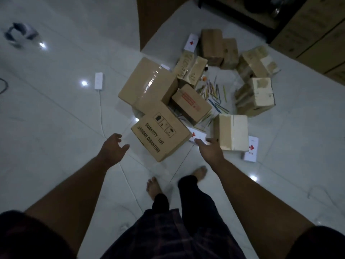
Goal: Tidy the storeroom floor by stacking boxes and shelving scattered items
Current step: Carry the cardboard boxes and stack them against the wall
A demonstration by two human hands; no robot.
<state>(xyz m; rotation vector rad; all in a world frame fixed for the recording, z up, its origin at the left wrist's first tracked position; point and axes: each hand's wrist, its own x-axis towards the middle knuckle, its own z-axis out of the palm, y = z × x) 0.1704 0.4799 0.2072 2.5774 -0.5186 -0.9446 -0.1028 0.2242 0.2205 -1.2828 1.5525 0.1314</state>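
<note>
The printed box [161, 135] lies between both hands' spread, empty fingers [116, 137], the right hand [210, 149] just beside it.

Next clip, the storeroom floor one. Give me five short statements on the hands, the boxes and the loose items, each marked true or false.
1. Both hands are empty and open. True: the left hand and right hand reach toward the printed box without holding it.
2. The printed box reads QUANTITY 100. True.
3. The pencils are packed in a box. False: the pencils lie scattered on the floor among the boxes.
4. The white packs carry a blue cross. False: each white pack shows a red cross.
5. The power strip lies right of the boxes. False: the power strip lies to their left.
</note>
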